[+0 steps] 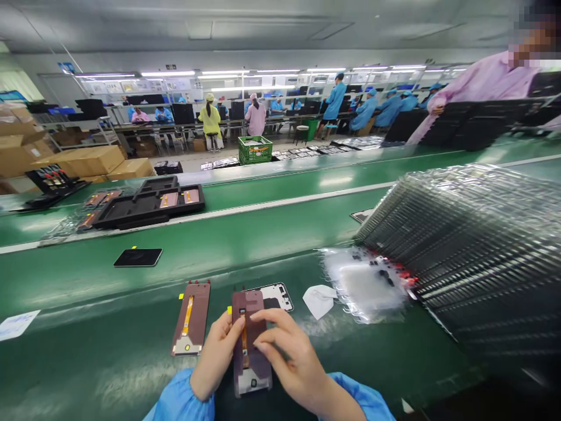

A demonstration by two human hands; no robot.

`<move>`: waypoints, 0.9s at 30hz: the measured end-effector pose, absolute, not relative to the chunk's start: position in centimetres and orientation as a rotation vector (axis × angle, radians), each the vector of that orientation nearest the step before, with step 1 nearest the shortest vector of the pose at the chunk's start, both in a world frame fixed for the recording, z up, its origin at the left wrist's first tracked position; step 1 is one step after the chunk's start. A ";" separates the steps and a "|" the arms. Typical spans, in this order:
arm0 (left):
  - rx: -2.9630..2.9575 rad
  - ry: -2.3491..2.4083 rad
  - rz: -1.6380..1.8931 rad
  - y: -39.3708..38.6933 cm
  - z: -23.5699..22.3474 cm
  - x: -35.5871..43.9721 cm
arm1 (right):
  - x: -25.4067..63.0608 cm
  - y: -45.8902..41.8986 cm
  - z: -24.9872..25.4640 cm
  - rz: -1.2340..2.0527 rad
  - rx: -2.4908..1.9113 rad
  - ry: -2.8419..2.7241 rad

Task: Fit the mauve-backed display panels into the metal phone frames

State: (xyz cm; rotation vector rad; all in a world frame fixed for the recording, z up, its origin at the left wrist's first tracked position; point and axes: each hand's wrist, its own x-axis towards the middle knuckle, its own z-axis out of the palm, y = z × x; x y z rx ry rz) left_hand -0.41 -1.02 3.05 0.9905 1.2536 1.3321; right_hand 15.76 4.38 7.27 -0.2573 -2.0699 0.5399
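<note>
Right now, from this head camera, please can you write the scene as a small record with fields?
left hand: holds edge of brown-backed panel
right hand: on same panel
beside hands: second brown-backed panel, white-framed panel, white paper piece
surface: green conveyor belt
right side: stack of clear plastic trays
far back: co-workers in blue gowns

Counted on the green conveyor belt point(100, 345): two hands, the left hand point(217, 354) and the right hand point(298, 356); four phone display panels, being one held panel point(252, 377), one brown-backed panel point(190, 318), one white-backed panel point(280, 297) and one black panel point(138, 257); one white wipe point(319, 301); one clear plastic bag point(363, 286). Beyond the belt's far edge: one green crate point(255, 149).
</note>
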 end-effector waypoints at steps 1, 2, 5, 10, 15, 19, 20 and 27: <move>1.021 1.234 1.309 -1.0 3.2 -0.4 | 16.0 4.4 7.5 0.620 -0.298 -2.042; 1.050 1.198 1.282 -1.1 3.3 -0.4 | 16.2 4.7 7.6 0.674 -0.362 -2.015; 1.108 1.120 1.190 -1.5 3.8 0.1 | 16.5 6.2 7.3 0.782 -0.533 -1.982; 1.219 1.137 1.052 -2.3 4.1 0.7 | 16.3 8.2 6.6 0.800 -0.602 -2.041; 1.271 1.197 1.030 -2.7 3.7 0.7 | 16.0 7.8 6.7 0.390 -0.368 -2.126; 1.189 1.171 1.178 -2.0 3.5 1.0 | 15.7 6.0 6.3 -0.267 -0.154 -2.113; 1.151 1.149 1.240 -1.8 3.6 1.1 | 15.6 5.6 6.2 -0.292 -0.114 -2.135; 0.583 0.647 1.268 -1.7 4.4 -0.2 | 15.6 4.8 6.5 -0.133 -0.042 -2.157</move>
